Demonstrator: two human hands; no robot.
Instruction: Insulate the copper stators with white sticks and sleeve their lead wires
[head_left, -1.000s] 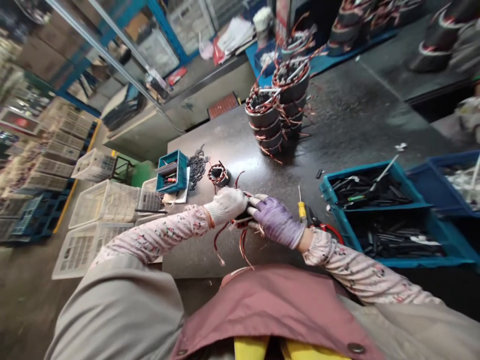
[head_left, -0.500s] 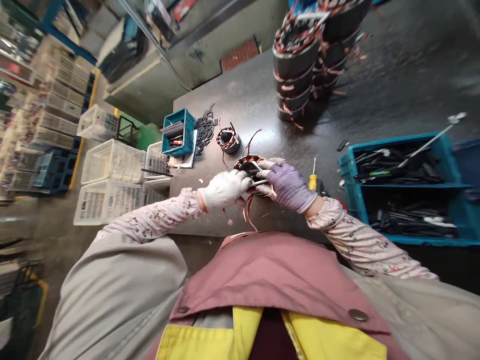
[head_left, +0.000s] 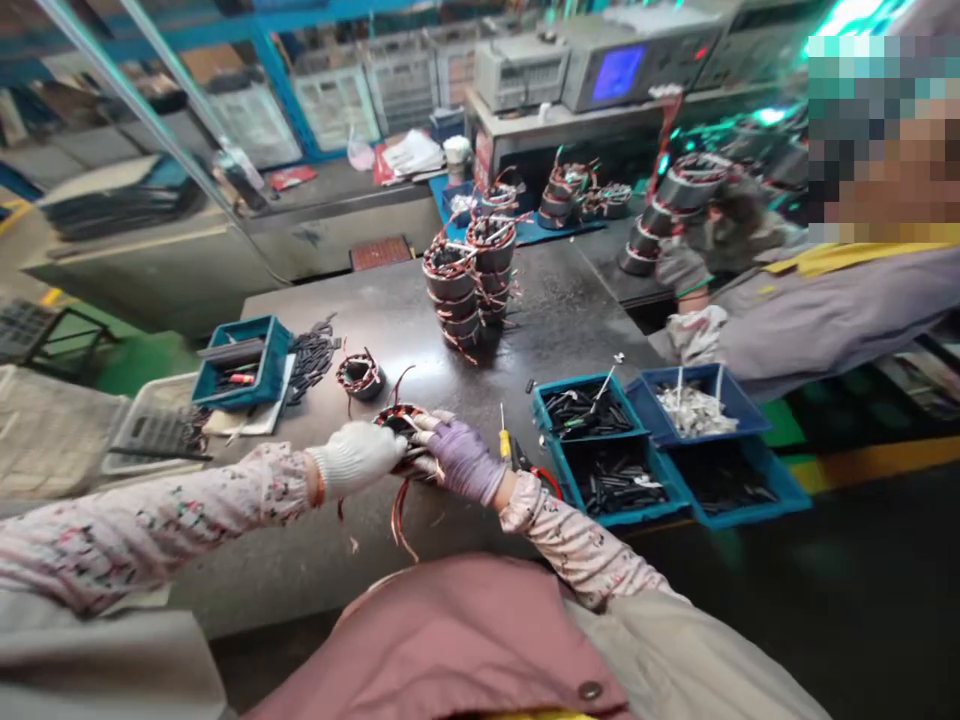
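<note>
Both my hands hold a small wound motor stator [head_left: 397, 422] over the dark workbench [head_left: 360, 560], its copper leads hanging down. My left hand [head_left: 356, 458] wears a white knit glove, and my right hand [head_left: 461, 460] a purple glove. The gloves hide most of the stator. A second wound stator [head_left: 361, 378] stands on the bench beyond my left hand. Just past my right hand lie a yellow-handled screwdriver [head_left: 505, 445] and red-handled pliers [head_left: 541, 480]. Taller stacks of stators [head_left: 459, 285] stand farther back.
A blue compartment crate [head_left: 604, 450] of black parts sits to my right, beside a darker blue crate [head_left: 697, 400]. A teal box [head_left: 241, 362] and loose black sleeves [head_left: 311, 360] lie to my left. A co-worker's gloved hand [head_left: 697, 335] works at the right.
The view has tilted up and swung, showing more of the far bench and a co-worker. My hands stay together on the stator, which has turned slightly between them.
</note>
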